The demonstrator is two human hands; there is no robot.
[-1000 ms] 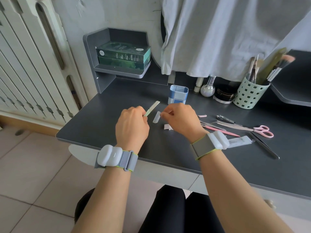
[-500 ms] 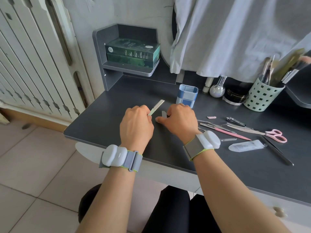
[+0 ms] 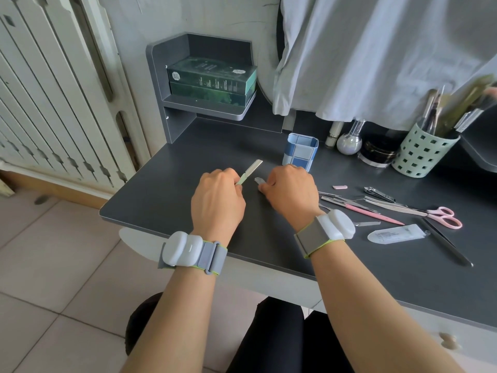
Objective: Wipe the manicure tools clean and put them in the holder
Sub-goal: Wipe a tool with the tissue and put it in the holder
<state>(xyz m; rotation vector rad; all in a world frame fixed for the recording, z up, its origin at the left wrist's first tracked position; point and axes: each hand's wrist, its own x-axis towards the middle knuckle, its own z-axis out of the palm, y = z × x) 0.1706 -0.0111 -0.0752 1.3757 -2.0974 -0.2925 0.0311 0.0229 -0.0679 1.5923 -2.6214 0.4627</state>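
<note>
Hands as before: left gripping file, right pinching wipe.

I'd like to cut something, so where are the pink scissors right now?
In the head view, the pink scissors lie flat on the dark desk to the person's right, past the pink-handled tool and just above the white tube.
</note>
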